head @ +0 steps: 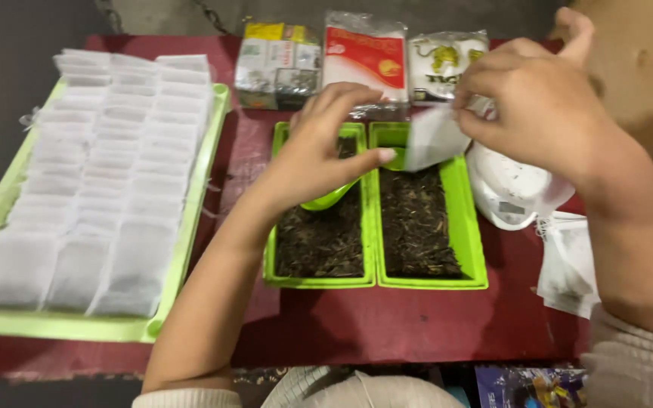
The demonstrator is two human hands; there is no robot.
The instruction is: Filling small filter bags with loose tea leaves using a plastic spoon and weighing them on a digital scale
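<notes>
My left hand (319, 147) holds a green scoop (328, 198) above the left of two green trays (319, 281) filled with dark loose tea. My right hand (538, 98) pinches the top of a small white filter bag (434, 137), which hangs open beside the scoop over the right green tray (468, 227). The scoop's bowl points towards the bag's mouth. Both forearms come in from the near edge.
A large light-green tray (198, 196) at the left carries rows of several flat white bags. Three packets (364, 53) stand at the back. A white device (508, 189) and a few white bags (568, 264) lie to the right on the dark red table (387, 325).
</notes>
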